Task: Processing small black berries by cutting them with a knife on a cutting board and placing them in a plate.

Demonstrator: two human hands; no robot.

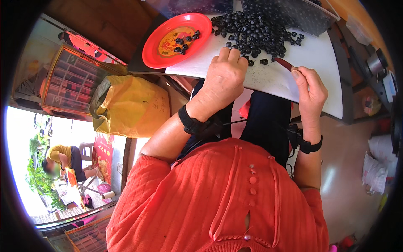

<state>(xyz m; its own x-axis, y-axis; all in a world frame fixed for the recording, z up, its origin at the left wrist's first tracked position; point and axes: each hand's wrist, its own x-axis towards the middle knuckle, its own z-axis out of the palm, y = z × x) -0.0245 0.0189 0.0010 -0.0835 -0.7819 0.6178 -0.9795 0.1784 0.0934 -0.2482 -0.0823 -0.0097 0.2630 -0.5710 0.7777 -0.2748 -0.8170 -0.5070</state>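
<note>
My right hand [311, 88] pinches a slim, pointed dark red tool [283, 63] between thumb and fingers. Its tip reaches left toward the loose black pieces; its exact kind I cannot make out. My left hand [228, 73] is closed, knuckles up, over the near edge of the white board [268, 80]. Whatever its fingers hold, if anything, is hidden. A heap of small round black pieces [256, 31] covers the far part of the board, with a few lying just beyond my hands. Left of the heap, a red plate [152, 52] carries several of the same pieces.
A clear plastic container [312, 19] with more black pieces stands behind the heap. Dark specks dot the board. At left sits a yellow bag [130, 105]; farther off, a person in a yellow top [63, 155] bends over work. White sacks [375, 172] lie on the floor at right.
</note>
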